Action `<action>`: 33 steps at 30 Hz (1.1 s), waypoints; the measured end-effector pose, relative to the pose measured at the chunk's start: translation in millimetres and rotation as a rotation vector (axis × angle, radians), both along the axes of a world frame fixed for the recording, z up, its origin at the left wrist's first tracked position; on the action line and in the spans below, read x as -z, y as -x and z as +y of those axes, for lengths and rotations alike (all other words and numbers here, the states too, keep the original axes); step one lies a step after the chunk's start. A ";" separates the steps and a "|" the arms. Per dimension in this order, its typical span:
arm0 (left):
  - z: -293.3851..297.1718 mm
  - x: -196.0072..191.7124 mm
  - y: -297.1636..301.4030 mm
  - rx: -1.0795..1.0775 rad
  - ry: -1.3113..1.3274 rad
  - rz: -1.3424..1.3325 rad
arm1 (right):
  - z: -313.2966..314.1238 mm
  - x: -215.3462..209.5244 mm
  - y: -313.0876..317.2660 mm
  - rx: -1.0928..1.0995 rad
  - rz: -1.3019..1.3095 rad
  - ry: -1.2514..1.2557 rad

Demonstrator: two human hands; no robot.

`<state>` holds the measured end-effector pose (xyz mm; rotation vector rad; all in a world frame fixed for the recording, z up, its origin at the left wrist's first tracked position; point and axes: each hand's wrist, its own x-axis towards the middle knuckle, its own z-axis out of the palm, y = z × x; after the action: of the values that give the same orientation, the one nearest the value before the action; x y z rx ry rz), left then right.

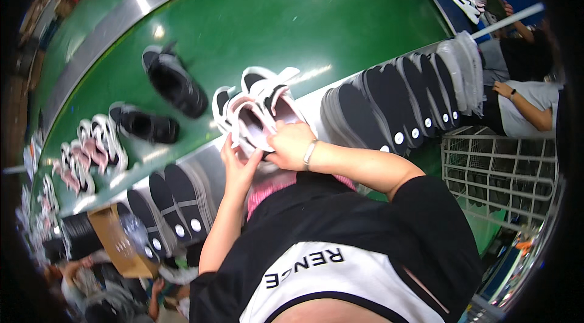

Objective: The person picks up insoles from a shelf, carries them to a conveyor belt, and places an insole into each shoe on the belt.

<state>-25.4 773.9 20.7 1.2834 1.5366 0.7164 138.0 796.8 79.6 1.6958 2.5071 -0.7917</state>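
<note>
Two white sneakers with pink linings and black parts sit close together in front of me. My left hand (pixel 239 163) is closed around the heel of the left sneaker (pixel 234 104). My right hand (pixel 293 143), with a band on its wrist, grips the collar of that same shoe, its fingers at the opening. The right sneaker (pixel 295 109) stands just beyond my right hand, its toe pointing away. What my fingertips press inside the shoe is hidden.
Two black shoes (pixel 176 83) lie on the green belt (pixel 340 13), with more pink-and-white sneakers (pixel 91 146) farther left. Rows of black insoles (pixel 383 104) line the ledge on both sides. An open cardboard box (pixel 115 244), a white wire rack (pixel 499 171) and other people are nearby.
</note>
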 end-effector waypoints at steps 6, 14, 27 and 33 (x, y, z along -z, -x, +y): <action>-28.2 -2.2 -3.9 0.034 -0.291 0.197 | -48.5 6.6 -17.7 -0.017 0.093 -0.106; 10.4 -5.1 -3.3 0.042 -0.539 0.227 | -59.1 1.2 -116.1 0.408 0.004 -0.383; 70.4 -6.9 21.6 0.145 -0.012 -0.069 | -74.7 3.8 -123.1 0.666 -0.189 -0.342; 47.5 -4.0 11.3 0.048 -0.166 0.094 | -78.1 -45.2 -84.3 0.375 0.289 -0.538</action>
<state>-36.7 821.4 24.7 1.4912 1.5412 0.7751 222.4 718.7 124.8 2.4326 2.8160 -0.4079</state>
